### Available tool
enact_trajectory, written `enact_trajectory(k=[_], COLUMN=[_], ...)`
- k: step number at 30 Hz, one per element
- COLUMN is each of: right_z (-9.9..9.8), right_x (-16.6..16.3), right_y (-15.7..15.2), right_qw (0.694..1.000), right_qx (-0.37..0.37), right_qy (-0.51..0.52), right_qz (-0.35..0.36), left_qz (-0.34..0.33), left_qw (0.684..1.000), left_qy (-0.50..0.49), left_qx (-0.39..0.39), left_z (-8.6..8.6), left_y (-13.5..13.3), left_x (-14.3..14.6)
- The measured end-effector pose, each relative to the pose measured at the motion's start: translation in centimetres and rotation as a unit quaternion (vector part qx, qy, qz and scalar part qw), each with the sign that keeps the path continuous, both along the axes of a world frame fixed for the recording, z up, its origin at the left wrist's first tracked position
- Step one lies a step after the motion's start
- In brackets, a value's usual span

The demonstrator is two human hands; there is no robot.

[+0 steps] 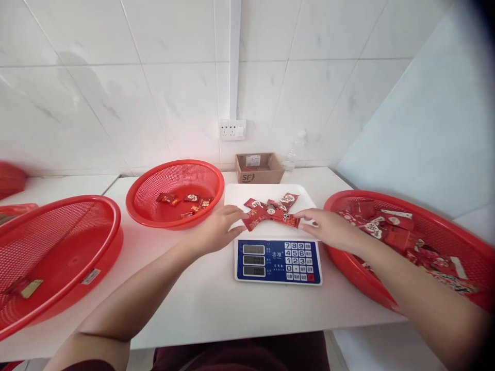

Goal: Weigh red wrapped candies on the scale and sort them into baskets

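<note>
A small pile of red snack packets (273,212) lies on the white pan (236,194) of a digital scale, some overlapping and crossed. At the left end of the pile, my left hand (221,226) has its thumb and forefinger about the edge of a dark red packet (254,219). Opposite it, my right hand (327,225) has its fingertips at the right end of a front packet (289,220). Below the pan is the scale's blue panel (277,262), with keys and three displays; its digits are hard to read.
A red basket (133,198) behind my left forearm holds several packets. Another basket (104,203) at far left holds a packet or so. Many packets fill the right basket (344,273), beneath my right forearm. A cardboard box (260,176) and clear bottle (292,154) stand by the wall.
</note>
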State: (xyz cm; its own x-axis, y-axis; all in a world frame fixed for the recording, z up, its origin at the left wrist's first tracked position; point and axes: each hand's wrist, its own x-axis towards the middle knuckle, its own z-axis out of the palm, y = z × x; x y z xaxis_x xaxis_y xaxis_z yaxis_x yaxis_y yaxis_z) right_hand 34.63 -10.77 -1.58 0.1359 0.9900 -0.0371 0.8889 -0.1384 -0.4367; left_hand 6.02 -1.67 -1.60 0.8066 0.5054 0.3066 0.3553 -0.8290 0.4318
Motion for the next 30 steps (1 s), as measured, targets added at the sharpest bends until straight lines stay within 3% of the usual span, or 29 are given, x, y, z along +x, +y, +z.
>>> enact_trajectory(k=[5, 8, 12, 20, 24, 30], right_z=[-0.3, -0.3, -0.6, -1.8, -0.9, 1.0], right_x=[-1.9, -1.1, 0.8, 0.0, 0.0, 3.2], right_y=[0.3, 1.1, 3.6, 7.2, 5.9, 0.1], right_qw=[0.998, 0.998, 0.996, 0.997, 0.995, 0.995], right_qx=[-0.010, 0.013, 0.074, 0.056, 0.079, 0.073], right_qy=[-0.036, -0.032, -0.050, -0.048, -0.047, -0.046], right_qz=[0.041, 0.047, 0.001, 0.028, 0.025, -0.045], left_qz=[-0.051, -0.040, -0.032, -0.029, -0.011, 0.008], left_qw=[0.997, 0.997, 0.996, 0.996, 0.997, 0.998], left_qy=[0.051, 0.072, 0.082, 0.079, 0.075, 0.063], left_qx=[0.014, 0.010, 0.004, 0.007, 0.004, -0.030], left_z=[-0.7, -0.6, -0.7, -1.1, -0.3, 0.2], left_y=[0.9, 1.5, 2.4, 3.6, 3.0, 0.9], left_x=[2.5, 3.5, 4.6, 6.5, 5.2, 0.2])
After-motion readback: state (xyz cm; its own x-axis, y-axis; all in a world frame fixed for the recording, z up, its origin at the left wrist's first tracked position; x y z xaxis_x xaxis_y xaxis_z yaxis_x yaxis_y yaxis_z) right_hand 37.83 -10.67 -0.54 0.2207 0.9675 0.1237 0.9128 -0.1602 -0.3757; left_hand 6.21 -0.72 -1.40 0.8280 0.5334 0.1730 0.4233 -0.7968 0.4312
